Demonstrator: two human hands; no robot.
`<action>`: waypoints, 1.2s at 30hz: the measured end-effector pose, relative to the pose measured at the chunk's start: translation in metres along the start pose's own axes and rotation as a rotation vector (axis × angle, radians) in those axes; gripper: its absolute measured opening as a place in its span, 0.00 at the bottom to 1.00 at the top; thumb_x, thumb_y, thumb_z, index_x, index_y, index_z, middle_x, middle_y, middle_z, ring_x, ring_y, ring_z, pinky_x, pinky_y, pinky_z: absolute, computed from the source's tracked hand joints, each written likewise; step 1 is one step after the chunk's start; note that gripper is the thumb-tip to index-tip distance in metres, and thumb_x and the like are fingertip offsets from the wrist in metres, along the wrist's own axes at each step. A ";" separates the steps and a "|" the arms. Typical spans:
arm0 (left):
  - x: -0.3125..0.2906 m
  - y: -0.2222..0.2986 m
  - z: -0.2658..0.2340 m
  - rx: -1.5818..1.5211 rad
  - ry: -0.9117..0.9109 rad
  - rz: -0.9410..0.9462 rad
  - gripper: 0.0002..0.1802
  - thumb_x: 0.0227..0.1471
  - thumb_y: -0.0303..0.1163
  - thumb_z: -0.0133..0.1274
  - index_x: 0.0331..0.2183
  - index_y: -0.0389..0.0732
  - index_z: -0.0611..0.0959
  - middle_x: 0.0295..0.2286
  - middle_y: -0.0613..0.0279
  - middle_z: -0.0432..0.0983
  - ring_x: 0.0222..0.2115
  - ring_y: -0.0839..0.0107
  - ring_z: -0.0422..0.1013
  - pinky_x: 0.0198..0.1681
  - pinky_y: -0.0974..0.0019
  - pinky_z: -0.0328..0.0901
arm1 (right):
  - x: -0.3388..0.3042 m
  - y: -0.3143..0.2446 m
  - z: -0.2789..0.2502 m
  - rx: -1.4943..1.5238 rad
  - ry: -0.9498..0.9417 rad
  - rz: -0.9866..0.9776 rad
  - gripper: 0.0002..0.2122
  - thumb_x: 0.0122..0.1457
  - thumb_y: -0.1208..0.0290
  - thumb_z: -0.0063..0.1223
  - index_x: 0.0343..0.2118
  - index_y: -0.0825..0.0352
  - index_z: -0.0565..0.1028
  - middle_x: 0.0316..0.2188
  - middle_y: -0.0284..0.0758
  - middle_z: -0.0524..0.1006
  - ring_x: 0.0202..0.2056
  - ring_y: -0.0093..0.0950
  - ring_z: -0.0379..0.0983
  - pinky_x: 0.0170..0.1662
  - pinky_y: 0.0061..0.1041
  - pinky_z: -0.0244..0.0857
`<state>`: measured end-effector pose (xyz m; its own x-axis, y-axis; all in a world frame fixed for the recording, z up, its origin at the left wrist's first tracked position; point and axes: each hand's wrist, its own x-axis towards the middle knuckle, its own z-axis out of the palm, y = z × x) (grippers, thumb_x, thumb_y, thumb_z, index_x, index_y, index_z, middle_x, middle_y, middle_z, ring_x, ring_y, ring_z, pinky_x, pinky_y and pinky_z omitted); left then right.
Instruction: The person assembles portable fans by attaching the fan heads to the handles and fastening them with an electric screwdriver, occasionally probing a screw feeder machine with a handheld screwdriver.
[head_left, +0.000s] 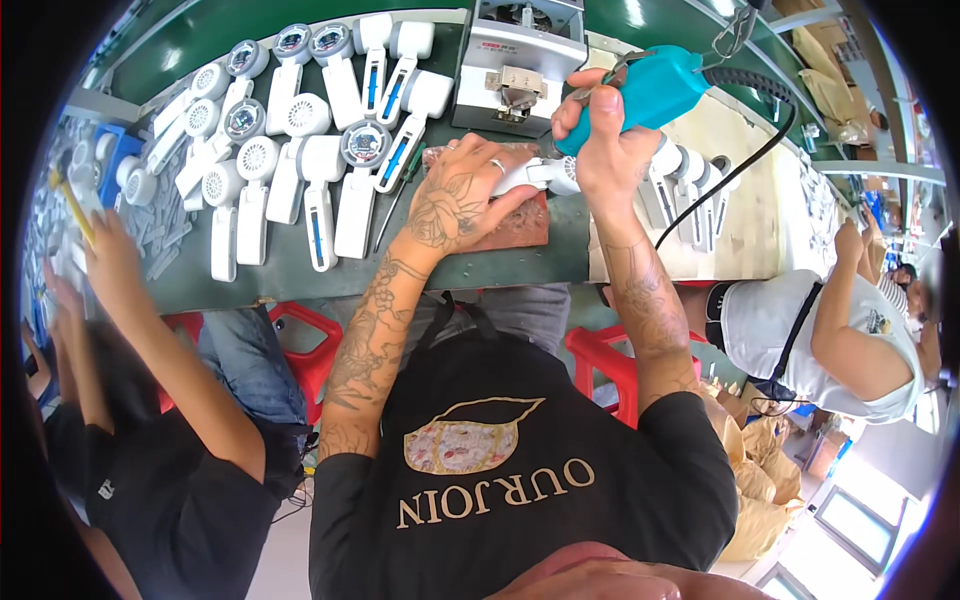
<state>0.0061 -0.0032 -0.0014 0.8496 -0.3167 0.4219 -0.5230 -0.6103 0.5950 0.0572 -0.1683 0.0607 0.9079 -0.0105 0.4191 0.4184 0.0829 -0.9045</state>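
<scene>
My right hand is wrapped round a teal electric screwdriver, which hangs from a hook and trails a black cord. Its nose points down and left, close to the head of a white handheld fan; whether the bit touches the fan is hidden. With the palm down, my left hand presses that fan against a reddish-brown pad, fingers over its handle. A thin manual screwdriver lies on the table left of my left hand.
Rows of white handheld fans cover the green table to the left. More fans lie on the right. A metal machine stands behind the pad. At far left, a co-worker's hand holds a yellow-handled tool. Another person stands right.
</scene>
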 end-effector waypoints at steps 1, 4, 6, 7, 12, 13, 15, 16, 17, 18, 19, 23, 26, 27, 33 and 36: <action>0.000 -0.001 0.001 -0.002 -0.002 0.000 0.25 0.55 0.48 0.60 0.52 0.47 0.84 0.42 0.61 0.80 0.44 0.58 0.71 0.50 0.54 0.66 | 0.000 0.002 -0.001 0.016 -0.017 0.011 0.24 0.67 0.51 0.56 0.40 0.75 0.72 0.22 0.34 0.72 0.23 0.25 0.70 0.27 0.26 0.66; -0.001 -0.002 0.002 -0.006 -0.006 -0.011 0.25 0.56 0.48 0.60 0.52 0.48 0.84 0.42 0.61 0.80 0.44 0.59 0.71 0.50 0.54 0.66 | -0.001 0.009 -0.003 0.008 -0.045 0.023 0.23 0.67 0.53 0.57 0.41 0.74 0.71 0.23 0.35 0.72 0.23 0.26 0.70 0.27 0.27 0.67; -0.001 0.000 0.001 0.024 -0.017 -0.012 0.25 0.56 0.48 0.60 0.52 0.47 0.84 0.41 0.60 0.79 0.44 0.58 0.71 0.50 0.54 0.66 | -0.003 0.012 -0.001 0.013 -0.031 0.022 0.22 0.67 0.53 0.56 0.40 0.74 0.70 0.23 0.35 0.72 0.23 0.26 0.70 0.27 0.27 0.67; -0.001 0.000 0.002 0.023 -0.018 -0.014 0.25 0.56 0.48 0.60 0.52 0.47 0.84 0.41 0.60 0.79 0.44 0.58 0.71 0.50 0.54 0.66 | -0.005 0.014 0.000 0.016 -0.017 0.019 0.21 0.68 0.54 0.56 0.39 0.73 0.69 0.23 0.35 0.72 0.23 0.26 0.70 0.27 0.27 0.66; -0.001 0.001 0.002 0.131 -0.032 0.007 0.25 0.57 0.49 0.58 0.51 0.44 0.84 0.40 0.59 0.76 0.45 0.57 0.69 0.51 0.53 0.64 | -0.008 0.025 -0.003 0.023 -0.071 0.015 0.20 0.69 0.55 0.55 0.36 0.71 0.68 0.22 0.34 0.71 0.23 0.25 0.69 0.27 0.27 0.66; -0.001 0.001 0.002 0.128 -0.034 0.006 0.25 0.57 0.49 0.58 0.51 0.44 0.84 0.40 0.59 0.76 0.45 0.57 0.69 0.51 0.53 0.64 | -0.007 0.027 -0.004 0.006 -0.103 0.001 0.20 0.69 0.55 0.54 0.34 0.71 0.68 0.21 0.34 0.71 0.22 0.25 0.69 0.27 0.27 0.66; 0.000 0.002 0.002 0.147 -0.047 -0.010 0.24 0.58 0.49 0.56 0.49 0.43 0.84 0.41 0.58 0.75 0.45 0.57 0.69 0.51 0.53 0.63 | -0.007 0.024 -0.003 -0.024 -0.091 0.028 0.19 0.69 0.55 0.54 0.33 0.71 0.69 0.21 0.33 0.70 0.22 0.25 0.69 0.27 0.26 0.66; 0.000 0.001 0.003 0.146 -0.045 -0.011 0.24 0.58 0.49 0.56 0.49 0.43 0.84 0.41 0.58 0.75 0.45 0.57 0.69 0.51 0.53 0.63 | -0.007 0.023 -0.001 -0.051 -0.079 0.050 0.19 0.70 0.56 0.53 0.33 0.71 0.69 0.20 0.33 0.70 0.22 0.25 0.69 0.27 0.25 0.65; -0.001 0.000 0.003 0.151 -0.033 0.005 0.24 0.58 0.49 0.56 0.49 0.43 0.83 0.41 0.58 0.75 0.45 0.57 0.69 0.51 0.53 0.63 | -0.007 0.023 0.000 -0.052 -0.081 0.049 0.19 0.70 0.56 0.53 0.33 0.71 0.69 0.20 0.33 0.70 0.22 0.25 0.69 0.27 0.25 0.65; -0.002 0.000 0.004 0.158 -0.020 0.020 0.24 0.58 0.49 0.56 0.48 0.43 0.83 0.41 0.57 0.75 0.45 0.57 0.69 0.51 0.52 0.63 | -0.007 0.022 0.001 -0.054 -0.078 0.056 0.19 0.70 0.55 0.52 0.33 0.71 0.70 0.20 0.33 0.70 0.23 0.25 0.69 0.27 0.25 0.65; -0.001 -0.001 0.004 0.159 -0.014 0.021 0.24 0.58 0.49 0.56 0.48 0.43 0.83 0.41 0.57 0.75 0.45 0.57 0.69 0.51 0.52 0.63 | -0.005 0.022 0.003 -0.057 -0.075 0.060 0.20 0.70 0.55 0.52 0.33 0.72 0.71 0.20 0.33 0.70 0.23 0.25 0.70 0.27 0.24 0.65; 0.000 0.000 0.003 0.099 -0.031 0.002 0.24 0.59 0.48 0.55 0.51 0.43 0.81 0.41 0.57 0.76 0.45 0.56 0.69 0.52 0.52 0.64 | 0.006 0.011 0.004 -0.111 -0.031 0.071 0.22 0.70 0.52 0.52 0.39 0.73 0.74 0.21 0.32 0.72 0.24 0.23 0.72 0.28 0.23 0.65; -0.001 0.002 -0.001 0.060 0.003 0.033 0.22 0.59 0.45 0.55 0.51 0.45 0.82 0.42 0.56 0.78 0.44 0.56 0.70 0.51 0.52 0.64 | 0.027 0.011 0.023 0.004 0.013 -0.131 0.22 0.70 0.52 0.52 0.40 0.73 0.74 0.21 0.32 0.73 0.24 0.23 0.72 0.28 0.22 0.65; -0.003 0.002 -0.002 0.063 0.002 0.032 0.22 0.59 0.45 0.55 0.51 0.45 0.82 0.42 0.56 0.78 0.44 0.56 0.70 0.51 0.52 0.64 | 0.033 0.017 0.025 -0.017 -0.011 -0.162 0.21 0.69 0.53 0.53 0.41 0.72 0.73 0.22 0.32 0.74 0.24 0.24 0.72 0.29 0.24 0.67; 0.000 0.003 -0.001 0.046 -0.001 0.025 0.20 0.58 0.43 0.54 0.49 0.46 0.82 0.39 0.58 0.78 0.44 0.57 0.70 0.51 0.52 0.64 | 0.039 0.048 0.028 0.017 -0.127 -0.249 0.16 0.69 0.58 0.55 0.39 0.71 0.72 0.22 0.33 0.74 0.23 0.24 0.71 0.29 0.26 0.68; -0.002 0.003 -0.002 0.081 0.017 0.033 0.20 0.58 0.44 0.54 0.49 0.46 0.82 0.39 0.57 0.78 0.44 0.56 0.70 0.51 0.52 0.64 | 0.035 0.037 0.035 0.019 -0.097 -0.149 0.17 0.69 0.57 0.55 0.38 0.70 0.72 0.22 0.33 0.73 0.23 0.24 0.71 0.29 0.25 0.67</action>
<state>0.0027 -0.0032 0.0005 0.8305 -0.3257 0.4519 -0.5426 -0.6568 0.5237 0.1034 -0.1311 0.0449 0.8290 0.0723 0.5546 0.5465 0.1062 -0.8307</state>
